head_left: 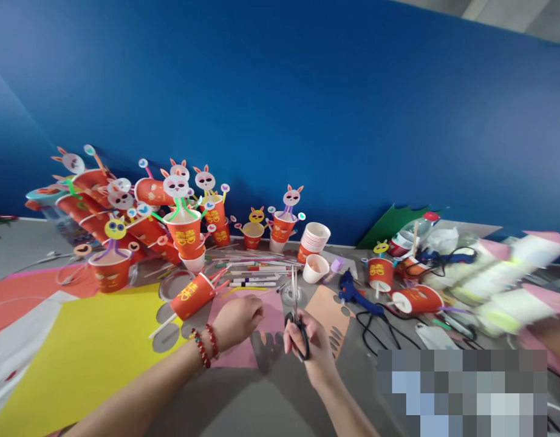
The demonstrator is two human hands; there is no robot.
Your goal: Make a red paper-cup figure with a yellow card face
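Yellow double-happiness sign 囍 on red paper cups [185,234].

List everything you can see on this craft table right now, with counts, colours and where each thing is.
scissors: one, black handles, in the right hand, blades pointing away
pink paper: one sheet, under the left hand
yellow paper: one large sheet, near left
finished cup animals: many, red cups with paper faces, far left by the blue wall
cup stack: one, red and white, centre
glue gun: one, blue, right of centre
markers: several, mid-table
left hand: one, beaded bracelets at the wrist, on the pink paper
right hand: one, gripping the scissors
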